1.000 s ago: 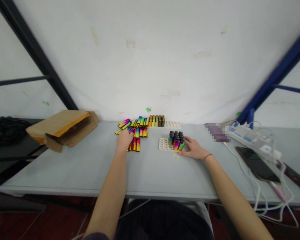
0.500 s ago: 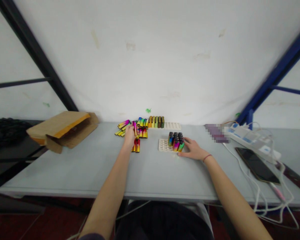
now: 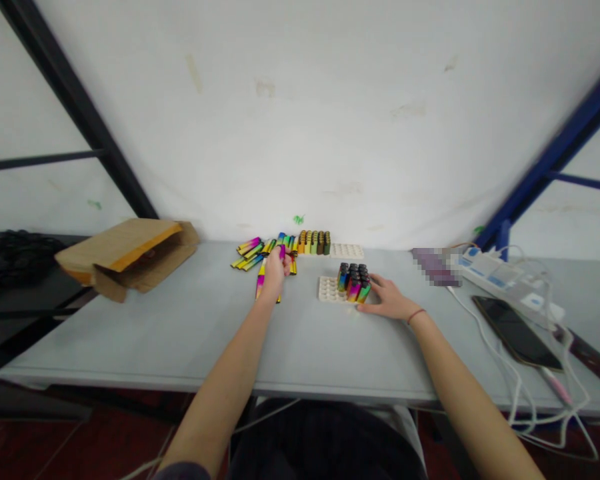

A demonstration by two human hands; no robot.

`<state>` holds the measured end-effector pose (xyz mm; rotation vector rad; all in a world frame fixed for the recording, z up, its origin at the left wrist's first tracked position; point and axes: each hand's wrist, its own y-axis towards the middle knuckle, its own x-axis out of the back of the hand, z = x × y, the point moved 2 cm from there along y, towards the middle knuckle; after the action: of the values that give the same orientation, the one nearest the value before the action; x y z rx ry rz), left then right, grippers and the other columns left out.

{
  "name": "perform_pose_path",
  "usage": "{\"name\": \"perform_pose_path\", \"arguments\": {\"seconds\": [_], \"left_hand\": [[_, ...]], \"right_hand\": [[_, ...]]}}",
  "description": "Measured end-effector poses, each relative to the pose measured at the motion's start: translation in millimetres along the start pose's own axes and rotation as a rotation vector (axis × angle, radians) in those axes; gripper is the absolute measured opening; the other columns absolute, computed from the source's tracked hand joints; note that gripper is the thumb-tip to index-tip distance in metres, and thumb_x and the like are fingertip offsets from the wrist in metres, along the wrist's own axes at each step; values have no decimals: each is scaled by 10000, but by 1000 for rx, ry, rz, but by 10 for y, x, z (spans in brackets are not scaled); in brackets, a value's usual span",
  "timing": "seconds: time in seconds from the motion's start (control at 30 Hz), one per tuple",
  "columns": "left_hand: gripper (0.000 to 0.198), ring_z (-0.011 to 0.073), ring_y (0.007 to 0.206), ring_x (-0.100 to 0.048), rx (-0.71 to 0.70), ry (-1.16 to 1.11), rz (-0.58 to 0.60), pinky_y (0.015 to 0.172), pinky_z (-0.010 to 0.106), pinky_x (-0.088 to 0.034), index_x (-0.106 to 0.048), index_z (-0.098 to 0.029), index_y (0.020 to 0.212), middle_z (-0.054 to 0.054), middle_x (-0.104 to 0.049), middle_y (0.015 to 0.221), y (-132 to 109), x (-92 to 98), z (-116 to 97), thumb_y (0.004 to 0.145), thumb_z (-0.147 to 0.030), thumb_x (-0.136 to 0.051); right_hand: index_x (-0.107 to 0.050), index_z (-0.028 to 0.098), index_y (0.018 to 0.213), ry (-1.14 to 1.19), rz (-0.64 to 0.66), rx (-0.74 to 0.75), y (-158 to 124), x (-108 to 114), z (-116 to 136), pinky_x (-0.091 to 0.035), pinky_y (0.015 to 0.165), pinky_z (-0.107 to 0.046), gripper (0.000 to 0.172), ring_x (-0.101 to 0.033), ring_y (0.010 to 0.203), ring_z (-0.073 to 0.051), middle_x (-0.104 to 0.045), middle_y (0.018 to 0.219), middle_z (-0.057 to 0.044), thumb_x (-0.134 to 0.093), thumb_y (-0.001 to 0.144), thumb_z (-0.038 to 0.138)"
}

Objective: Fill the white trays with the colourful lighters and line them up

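My left hand (image 3: 275, 272) is closed on a shiny purple tube (image 3: 282, 253), mostly hidden by the fingers, whose kind I cannot make out. Around it lie loose tubes (image 3: 250, 255) in metallic pink, yellow, green and blue. To the right is a white tray (image 3: 329, 289) with rows of round holes. Several black-topped rainbow tubes (image 3: 354, 285) stand upright in its right part. My right hand (image 3: 391, 300) spans the tray's right end, thumb at the front corner and fingers beside the standing tubes.
At the back, gold-topped tubes (image 3: 315, 243) stand in rows beside another white holed tray (image 3: 347, 251). An open cardboard box (image 3: 130, 250) lies left. On the right are a phone (image 3: 517, 331), a power strip (image 3: 505, 280) and loose white cables (image 3: 517, 400). A wall (image 3: 300, 133) closes off the back.
My left hand has shifted slightly right with the purple tube, now covering more of the pile. Pink and yellow tubes show below it. My right hand stays at the tray.
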<state>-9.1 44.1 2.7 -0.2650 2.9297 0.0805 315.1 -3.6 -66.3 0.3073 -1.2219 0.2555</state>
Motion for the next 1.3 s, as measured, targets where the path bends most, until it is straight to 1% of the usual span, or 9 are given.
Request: {"name": "perform_pose_path", "arguments": {"seconds": [0.07, 0.13, 0.3, 0.43, 0.57, 0.73, 0.97, 1.13, 1.3], "left_hand": [[507, 78, 377, -243, 57, -88, 21, 381, 207, -201, -448, -233, 682, -86, -302, 490, -42, -38, -13, 934, -672, -418], [541, 71, 359, -217, 93, -123, 14, 369, 208, -182, -418, -238, 631, -89, -269, 462, -79, -57, -19, 913, -699, -424], [536, 68, 352, -164, 154, -147, -14, 366, 203, -137, -348, -244, 573, -92, -198, 438, -124, -65, -27, 938, -632, -407], [542, 68, 358, -138, 141, -197, -5, 363, 197, -144, -317, -243, 570, -87, -191, 457, -130, -69, -83, 965, -611, -352], [540, 70, 359, -142, 108, -206, -31, 364, 192, -145, -316, -239, 571, -81, -186, 461, -140, -75, -114, 990, -579, -293], [521, 68, 360, -155, 91, -193, -39, 375, 188, -145, -332, -236, 591, -85, -191, 469, -168, -109, -60, 984, -579, -331], [472, 67, 354, -148, 133, -198, 0, 381, 185, -135, -344, -237, 608, -91, -198, 457, -234, -182, -32, 993, -509, -319], [464, 69, 359, -145, 144, -182, 63, 384, 197, -133, -326, -241, 602, -82, -220, 458, -279, -245, -53, 982, -507, -326], [435, 73, 366, -169, 135, -199, 30, 391, 198, -150, -369, -237, 659, -86, -252, 477, -269, -283, 17, 983, -524, -328]], "right_hand": [[-569, 193, 1506, 0, 1, -10, 0, -6, -2, -342, 1228, -606, 961, -447, 1479, -438, -459, 1619, -221, -662, 791, 829], [-568, 180, 1506, -3, 2, -23, -1, -11, -2, -334, 1234, -606, 983, -435, 1489, -439, -452, 1622, -228, -656, 785, 842], [-568, 147, 1498, -15, 6, -27, -4, -18, -7, -338, 1236, -600, 1006, -433, 1493, -433, -445, 1618, -252, -644, 785, 851], [-579, 186, 1491, -11, -6, -25, -5, -15, -11, -351, 1230, -602, 982, -450, 1481, -435, -469, 1610, -221, -646, 777, 856], [-574, 149, 1495, -18, -1, -11, -2, -12, -10, -348, 1232, -594, 1002, -450, 1478, -443, -458, 1611, -247, -640, 785, 852], [-589, 197, 1486, -8, -11, 18, 3, -12, -20, -361, 1214, -613, 922, -456, 1473, -444, -474, 1610, -220, -655, 804, 813], [-586, 154, 1484, -14, 5, 1, -2, 0, 1, -362, 1219, -596, 972, -451, 1477, -443, -457, 1612, -247, -640, 796, 839], [-582, 176, 1489, -2, -7, -1, -3, -8, -8, -358, 1216, -618, 964, -447, 1478, -449, -464, 1612, -237, -651, 789, 836], [-578, 196, 1492, 3, -5, -2, -3, -18, -19, -353, 1216, -635, 948, -443, 1481, -449, -463, 1616, -225, -641, 796, 836]]}}
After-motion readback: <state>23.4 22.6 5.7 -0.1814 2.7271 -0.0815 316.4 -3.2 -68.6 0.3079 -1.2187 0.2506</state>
